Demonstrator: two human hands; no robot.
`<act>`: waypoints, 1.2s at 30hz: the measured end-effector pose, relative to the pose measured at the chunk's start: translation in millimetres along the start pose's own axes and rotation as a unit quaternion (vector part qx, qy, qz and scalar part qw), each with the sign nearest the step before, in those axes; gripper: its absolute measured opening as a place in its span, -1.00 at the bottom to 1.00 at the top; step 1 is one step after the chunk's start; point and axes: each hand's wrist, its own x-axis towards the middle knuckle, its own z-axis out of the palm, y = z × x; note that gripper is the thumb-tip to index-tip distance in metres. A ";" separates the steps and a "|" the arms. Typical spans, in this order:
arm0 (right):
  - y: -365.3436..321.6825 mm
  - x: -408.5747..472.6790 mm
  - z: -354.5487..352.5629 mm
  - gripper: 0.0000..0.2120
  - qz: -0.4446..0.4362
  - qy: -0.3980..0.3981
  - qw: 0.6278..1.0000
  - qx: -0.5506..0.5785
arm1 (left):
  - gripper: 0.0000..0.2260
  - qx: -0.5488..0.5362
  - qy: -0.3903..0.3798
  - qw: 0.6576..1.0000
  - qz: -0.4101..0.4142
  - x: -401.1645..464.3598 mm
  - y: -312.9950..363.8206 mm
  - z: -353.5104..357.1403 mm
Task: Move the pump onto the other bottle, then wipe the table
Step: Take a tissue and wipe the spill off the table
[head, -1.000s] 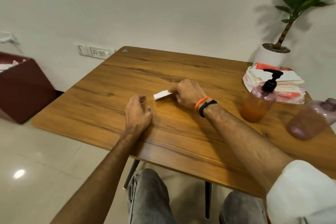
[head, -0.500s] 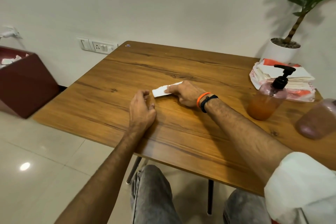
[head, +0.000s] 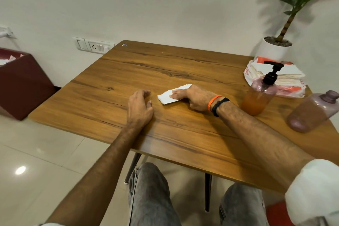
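A white tissue [head: 167, 97] lies flat on the wooden table [head: 165, 71] near its middle. My right hand [head: 194, 97] presses it down with straight fingers. My left hand [head: 140, 108] rests on the table just left of the tissue, its fingers loosely curled and holding nothing. At the right stands a clear bottle of orange liquid [head: 258, 97] with the black pump [head: 272, 71] on top. Nearer the right edge stands a second purple-tinted bottle [head: 311, 112] with a bare neck.
A pack of tissues [head: 286, 79] lies behind the pump bottle. A white pot with a plant [head: 275, 49] stands at the back right corner. A dark red bin [head: 20, 82] sits on the floor at the left.
My right hand has flattened onto the tissue and slid it slightly along the table. My left hand has stayed in place.
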 end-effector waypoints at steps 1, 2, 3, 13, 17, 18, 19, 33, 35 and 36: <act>1.2 -4.3 1.2 -0.26 0.004 0.001 1.000 -0.009 | -0.69 0.010 -0.006 1.000 0.011 -0.3 0.3 0.5; 1.7 -8.5 2.5 -0.26 0.007 0.002 1.000 -0.019 | -0.70 0.022 -0.008 0.999 0.023 -0.5 0.5 1.0; 1.9 -12.3 3.9 -0.27 0.009 0.004 1.000 -0.028 | -0.71 0.034 -0.007 0.999 0.036 -0.8 0.8 1.5; -7.7 -43.9 6.7 -0.28 -0.013 0.010 0.999 -0.029 | -0.72 0.059 -0.001 0.997 0.052 -2.0 4.5 3.6; -9.4 -57.7 -5.9 -0.39 -0.022 0.056 0.992 0.113 | -0.72 0.034 -0.015 0.998 0.054 -2.8 8.1 7.1; -8.0 -60.8 -10.1 -0.44 -0.016 0.079 0.981 0.177 | -0.72 0.028 -0.020 0.998 0.054 -3.1 8.9 8.5; -6.3 -62.8 -14.1 -0.48 -0.004 0.104 0.964 0.244 | -0.72 0.025 -0.023 0.998 0.053 -3.4 9.3 9.6; 10.7 -67.1 -13.9 -0.44 0.202 0.168 0.961 0.081 | -0.72 0.013 -0.036 0.996 0.075 -4.8 3.5 19.2; 9.2 -67.5 -5.7 -0.46 0.214 0.144 0.965 0.054 | -0.72 0.007 -0.037 0.997 0.073 -5.0 3.9 18.3; 7.7 -67.6 -1.7 -0.47 0.218 0.141 0.965 0.039 | -0.72 0.005 -0.037 0.997 0.072 -5.2 4.3 18.0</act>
